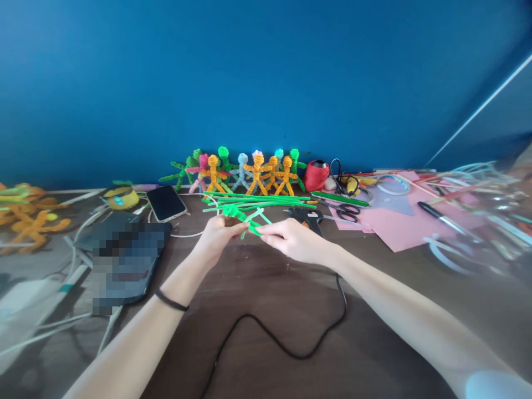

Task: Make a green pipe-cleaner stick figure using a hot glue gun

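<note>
A partly shaped green pipe-cleaner figure (233, 212) is held up between my two hands, just above the table. My left hand (220, 235) pinches its wrapped body from the left. On the other side, my right hand (293, 239) has its thumb and fingers closed on a green end of the same piece. Pale green strands (266, 216) stick out crosswise between the hands. Straight green pipe cleaners (266, 200) lie in a loose bundle just behind. A hot glue gun (310, 217) rests beyond my right hand, its black cord (286, 349) curving across the table.
Finished pipe-cleaner figures (257, 169) stand against the blue wall (266, 77). Scissors (348, 212), pink paper (394, 224) and a black marker (443, 217) lie right. A phone (166, 203), a dark blurred-out device (137, 271) and cables are left, with orange figures (37, 227) beyond.
</note>
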`<action>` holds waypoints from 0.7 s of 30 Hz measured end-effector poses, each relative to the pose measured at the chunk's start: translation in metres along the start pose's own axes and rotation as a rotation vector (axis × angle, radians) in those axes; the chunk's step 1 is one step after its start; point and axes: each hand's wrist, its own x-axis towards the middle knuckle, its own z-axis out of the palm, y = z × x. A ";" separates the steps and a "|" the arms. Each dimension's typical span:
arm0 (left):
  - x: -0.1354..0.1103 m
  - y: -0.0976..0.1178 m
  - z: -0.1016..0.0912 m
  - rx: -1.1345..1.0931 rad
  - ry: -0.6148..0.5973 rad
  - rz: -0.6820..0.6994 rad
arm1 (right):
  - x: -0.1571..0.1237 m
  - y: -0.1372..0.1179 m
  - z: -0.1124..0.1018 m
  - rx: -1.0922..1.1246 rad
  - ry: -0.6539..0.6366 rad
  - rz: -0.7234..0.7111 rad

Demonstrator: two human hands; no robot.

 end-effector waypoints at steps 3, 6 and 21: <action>-0.001 0.001 0.001 -0.033 -0.009 -0.031 | 0.003 0.004 -0.006 0.127 0.003 0.027; -0.001 0.001 0.002 -0.046 -0.032 -0.050 | 0.006 0.011 -0.009 0.264 0.046 0.079; -0.009 0.010 0.007 -0.323 -0.292 -0.122 | 0.011 0.025 -0.018 0.139 0.278 0.071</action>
